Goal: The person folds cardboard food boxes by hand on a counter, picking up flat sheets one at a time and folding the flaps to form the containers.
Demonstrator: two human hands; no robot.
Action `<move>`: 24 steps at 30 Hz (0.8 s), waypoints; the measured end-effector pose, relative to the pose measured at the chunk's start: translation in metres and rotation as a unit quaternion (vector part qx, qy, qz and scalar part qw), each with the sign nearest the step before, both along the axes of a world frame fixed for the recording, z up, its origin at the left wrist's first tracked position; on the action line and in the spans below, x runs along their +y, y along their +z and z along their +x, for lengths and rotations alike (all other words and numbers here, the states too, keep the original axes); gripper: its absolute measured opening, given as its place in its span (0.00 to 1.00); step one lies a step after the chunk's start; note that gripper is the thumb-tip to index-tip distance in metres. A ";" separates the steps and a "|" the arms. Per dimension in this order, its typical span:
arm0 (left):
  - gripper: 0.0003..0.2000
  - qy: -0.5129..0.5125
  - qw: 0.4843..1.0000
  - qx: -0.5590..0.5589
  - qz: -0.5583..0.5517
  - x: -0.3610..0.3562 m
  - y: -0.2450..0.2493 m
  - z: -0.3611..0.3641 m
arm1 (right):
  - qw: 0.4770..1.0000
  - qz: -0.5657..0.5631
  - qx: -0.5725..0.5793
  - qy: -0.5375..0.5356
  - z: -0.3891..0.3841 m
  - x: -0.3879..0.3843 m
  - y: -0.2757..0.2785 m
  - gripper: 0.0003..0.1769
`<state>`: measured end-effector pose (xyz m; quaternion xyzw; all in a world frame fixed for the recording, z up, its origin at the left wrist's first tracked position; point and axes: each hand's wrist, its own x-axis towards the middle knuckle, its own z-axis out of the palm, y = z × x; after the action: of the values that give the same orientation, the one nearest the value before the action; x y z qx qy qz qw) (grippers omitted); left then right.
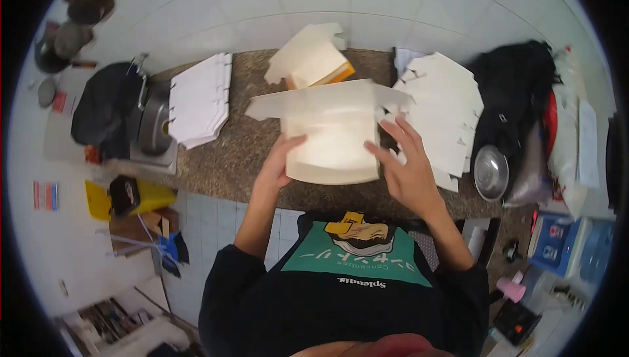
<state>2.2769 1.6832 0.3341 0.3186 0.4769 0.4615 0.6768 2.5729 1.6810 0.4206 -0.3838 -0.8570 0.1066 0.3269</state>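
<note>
A pale cardboard sheet (331, 137), partly folded, is held above the brown stone counter (223, 167). My left hand (280, 159) grips its left edge, with the thumb on the front face and the other fingers mostly behind it. At the right edge is my right hand (405, 160), its fingers spread and its thumb side touching the cardboard. Behind the held piece, another folded cardboard piece (308, 56) with an orange edge rests near the wall.
Flat white cut sheets (200, 100) are stacked at the left beside a metal sink (156, 121). More cut sheets (439, 108) lie at the right, near a metal bowl (491, 172) and a black bag (514, 95).
</note>
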 end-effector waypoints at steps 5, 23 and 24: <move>0.42 0.126 0.990 -0.047 0.041 0.065 0.008 -0.003 | 0.974 -0.117 0.145 -0.127 0.059 0.030 -0.077 0.19; 0.25 -0.244 0.892 0.365 0.107 -0.049 -0.048 0.061 | 0.955 -0.260 -0.144 -0.007 0.160 0.000 -0.201 0.16; 0.23 -0.292 0.874 0.384 0.065 -0.044 -0.034 0.067 | 0.966 -0.230 -0.114 -0.038 0.152 -0.004 -0.188 0.16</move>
<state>2.3439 1.6389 0.2999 0.6387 0.5534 0.1141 0.5223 2.7246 1.6772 0.2328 -0.4903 -0.8258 0.2445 0.1337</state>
